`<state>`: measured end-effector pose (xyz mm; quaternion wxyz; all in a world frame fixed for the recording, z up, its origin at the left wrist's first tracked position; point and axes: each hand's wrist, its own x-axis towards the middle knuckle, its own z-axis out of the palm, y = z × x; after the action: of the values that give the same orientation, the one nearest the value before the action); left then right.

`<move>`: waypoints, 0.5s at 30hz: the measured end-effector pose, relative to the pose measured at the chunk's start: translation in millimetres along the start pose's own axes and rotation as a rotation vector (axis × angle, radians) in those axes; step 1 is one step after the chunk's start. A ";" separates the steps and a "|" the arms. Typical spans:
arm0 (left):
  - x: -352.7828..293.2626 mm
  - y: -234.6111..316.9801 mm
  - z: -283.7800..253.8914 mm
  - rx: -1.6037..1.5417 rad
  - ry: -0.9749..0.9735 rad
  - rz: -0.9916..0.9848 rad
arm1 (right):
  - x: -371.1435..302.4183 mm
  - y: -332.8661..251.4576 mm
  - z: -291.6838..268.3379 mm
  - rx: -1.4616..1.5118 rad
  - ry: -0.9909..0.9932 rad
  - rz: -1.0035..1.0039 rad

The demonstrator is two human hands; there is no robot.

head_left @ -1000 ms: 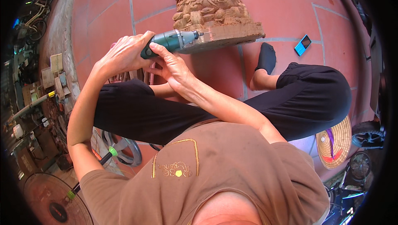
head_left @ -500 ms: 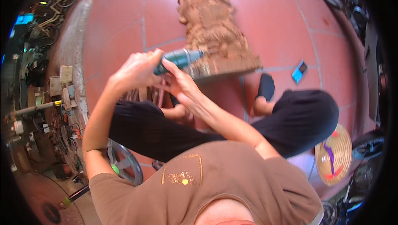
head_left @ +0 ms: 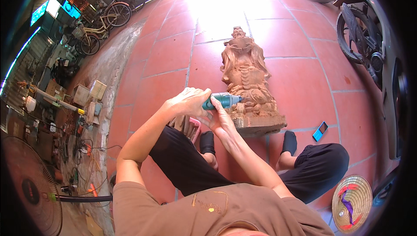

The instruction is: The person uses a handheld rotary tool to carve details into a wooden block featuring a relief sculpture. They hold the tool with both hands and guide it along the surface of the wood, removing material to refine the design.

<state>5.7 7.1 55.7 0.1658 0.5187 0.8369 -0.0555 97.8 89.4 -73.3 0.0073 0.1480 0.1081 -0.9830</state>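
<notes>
A green and grey rotary tool (head_left: 222,100) points to the right, its tip close to the lower part of a carved wooden statue (head_left: 245,77). Whether the tip touches the wood I cannot tell. My left hand (head_left: 187,102) wraps round the back end of the tool. From below, my right hand (head_left: 222,122) grips it too, with the thumb along its side. The brown statue is a robed figure lying on the tiled floor, its head away from me and its base between my feet.
Beside my left knee is a pink-edged container (head_left: 196,128) with long pieces in it, partly hidden. A blue phone (head_left: 320,131) and a woven hat (head_left: 352,204) lie to the right. Left are a fan (head_left: 31,190), boxes (head_left: 98,89) and cables; bicycles (head_left: 106,21) stand farther back.
My view has tilted up, so the statue's head and more of the floor and bicycles show. Both hands keep hold of the rotary tool beside the statue's lower part.
</notes>
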 end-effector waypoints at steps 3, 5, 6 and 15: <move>-0.8 3.4 -0.2 0.021 0.018 0.006 | -0.4 -0.4 -3.8 -0.002 -0.032 0.005; -1.5 7.7 -3.3 0.003 -0.020 -0.018 | -0.9 2.6 -6.8 0.005 -0.021 -0.026; -0.2 11.6 -5.0 -0.010 -0.036 -0.025 | -0.6 2.4 -12.0 0.018 -0.021 -0.018; 5.5 12.1 -14.3 -0.077 -0.090 -0.113 | 5.8 1.9 -13.7 0.059 -0.018 0.022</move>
<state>11.1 21.0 68.3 0.2196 0.4610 0.8580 -0.0559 96.2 90.7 -88.2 0.0149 0.1406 0.0772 -0.9869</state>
